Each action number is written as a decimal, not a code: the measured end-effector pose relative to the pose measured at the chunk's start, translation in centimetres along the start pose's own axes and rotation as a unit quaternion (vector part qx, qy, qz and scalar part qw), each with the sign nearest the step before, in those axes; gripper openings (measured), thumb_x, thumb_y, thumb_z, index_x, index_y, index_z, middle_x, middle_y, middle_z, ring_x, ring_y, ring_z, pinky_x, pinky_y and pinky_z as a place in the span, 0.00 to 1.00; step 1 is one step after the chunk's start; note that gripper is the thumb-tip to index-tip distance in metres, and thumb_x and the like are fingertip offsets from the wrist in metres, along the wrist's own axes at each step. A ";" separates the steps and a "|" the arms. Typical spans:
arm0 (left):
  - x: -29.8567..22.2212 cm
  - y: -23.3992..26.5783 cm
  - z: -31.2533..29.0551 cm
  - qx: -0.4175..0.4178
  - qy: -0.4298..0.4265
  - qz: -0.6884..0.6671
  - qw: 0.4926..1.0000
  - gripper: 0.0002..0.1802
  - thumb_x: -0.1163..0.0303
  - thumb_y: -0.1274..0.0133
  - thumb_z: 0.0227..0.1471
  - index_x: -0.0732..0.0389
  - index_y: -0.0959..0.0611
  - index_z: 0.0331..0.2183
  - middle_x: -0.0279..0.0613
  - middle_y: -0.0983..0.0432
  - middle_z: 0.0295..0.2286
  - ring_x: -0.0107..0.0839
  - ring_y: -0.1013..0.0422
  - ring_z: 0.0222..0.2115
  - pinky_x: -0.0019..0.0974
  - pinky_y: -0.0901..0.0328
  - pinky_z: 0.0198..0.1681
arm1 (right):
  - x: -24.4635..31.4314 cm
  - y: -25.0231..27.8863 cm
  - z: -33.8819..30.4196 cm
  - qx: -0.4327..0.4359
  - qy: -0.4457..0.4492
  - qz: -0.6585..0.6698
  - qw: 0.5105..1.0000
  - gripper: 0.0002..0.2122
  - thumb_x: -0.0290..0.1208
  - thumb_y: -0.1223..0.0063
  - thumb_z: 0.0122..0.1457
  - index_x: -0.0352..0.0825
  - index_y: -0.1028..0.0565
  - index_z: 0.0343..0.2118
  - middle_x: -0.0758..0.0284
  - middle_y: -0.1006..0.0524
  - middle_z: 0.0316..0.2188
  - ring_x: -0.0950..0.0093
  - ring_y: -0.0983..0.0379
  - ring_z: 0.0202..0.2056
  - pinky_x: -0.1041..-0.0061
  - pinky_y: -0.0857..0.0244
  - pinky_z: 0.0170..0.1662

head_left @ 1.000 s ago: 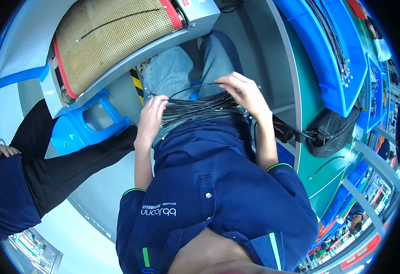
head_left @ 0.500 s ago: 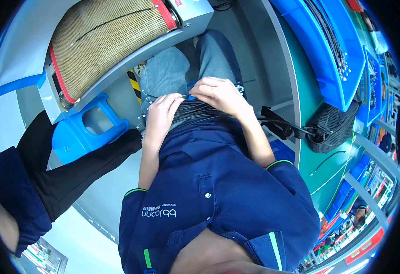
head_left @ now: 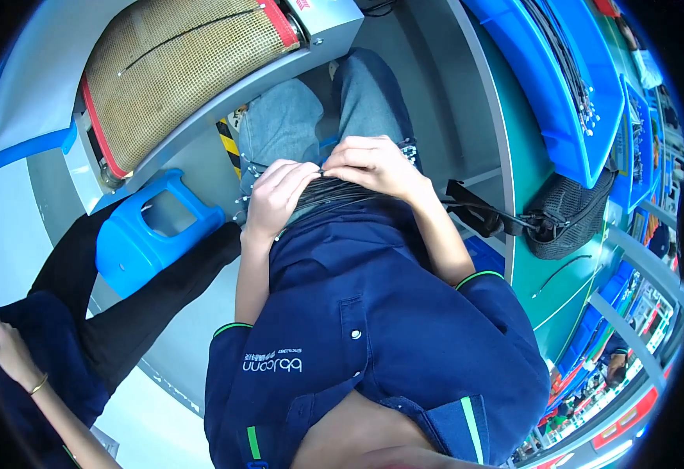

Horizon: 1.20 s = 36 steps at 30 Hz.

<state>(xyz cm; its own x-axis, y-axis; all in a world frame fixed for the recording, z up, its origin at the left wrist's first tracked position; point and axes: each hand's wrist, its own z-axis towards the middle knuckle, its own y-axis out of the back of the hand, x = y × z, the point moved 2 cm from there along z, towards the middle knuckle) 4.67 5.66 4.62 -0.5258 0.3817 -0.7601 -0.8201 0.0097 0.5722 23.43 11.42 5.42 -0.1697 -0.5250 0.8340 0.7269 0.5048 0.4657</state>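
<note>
A bundle of thin black cables (head_left: pixel 334 195) lies across my lap, on my blue jeans. My left hand (head_left: pixel 275 197) curls over the left end of the bundle with its fingers closed on the strands. My right hand (head_left: pixel 373 166) covers the bundle from the right, fingertips pinching the strands where the two hands meet. Most of the bundle is hidden under both hands; small metal ends stick out at the left by my knee.
A mesh conveyor belt (head_left: pixel 178 70) with red edges runs ahead above my knees. A blue plastic stool (head_left: pixel 150 230) stands at left. A co-worker in dark clothes (head_left: pixel 60 313) sits at left. Blue trays with cables (head_left: pixel 560 70) and a black mesh bag (head_left: pixel 568 215) are at right.
Both hands have drawn together over the cable bundle; the right hand moved left and down onto it. The spread strands are now gathered. The co-worker at left has shifted.
</note>
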 end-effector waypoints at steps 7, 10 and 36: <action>-1.3 -0.4 1.0 -0.063 -0.047 0.058 0.995 0.11 0.78 0.40 0.41 0.65 0.18 0.32 0.42 0.23 0.31 0.39 0.27 0.33 0.37 0.31 0.36 | -0.2 0.6 -0.2 0.012 -0.044 0.001 0.999 0.06 0.29 0.42 0.52 0.35 0.24 0.31 0.66 0.25 0.28 0.68 0.25 0.30 0.73 0.31 0.33; -1.5 -0.6 1.1 -0.034 -0.065 0.071 0.995 0.11 0.79 0.40 0.40 0.64 0.19 0.32 0.42 0.23 0.30 0.39 0.27 0.32 0.37 0.31 0.36 | -0.1 0.8 -0.4 0.019 -0.058 -0.010 0.998 0.05 0.28 0.41 0.52 0.34 0.23 0.31 0.65 0.24 0.28 0.69 0.25 0.31 0.75 0.31 0.33; -0.5 1.5 1.9 -0.108 0.095 0.050 0.988 0.09 0.81 0.41 0.41 0.64 0.20 0.29 0.41 0.24 0.27 0.32 0.27 0.27 0.31 0.33 0.31 | 0.4 7.4 -1.6 -0.065 -0.096 -0.093 0.989 0.09 0.25 0.42 0.52 0.35 0.22 0.37 0.66 0.28 0.27 0.72 0.28 0.30 0.75 0.34 0.32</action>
<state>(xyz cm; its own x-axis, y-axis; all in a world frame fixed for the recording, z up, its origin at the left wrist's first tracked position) 4.10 7.26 6.44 -0.6228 0.1906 -0.7588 -0.7802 -0.2240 0.5841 29.76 13.84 8.73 -0.4216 -0.4548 0.7845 0.7490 0.3130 0.5840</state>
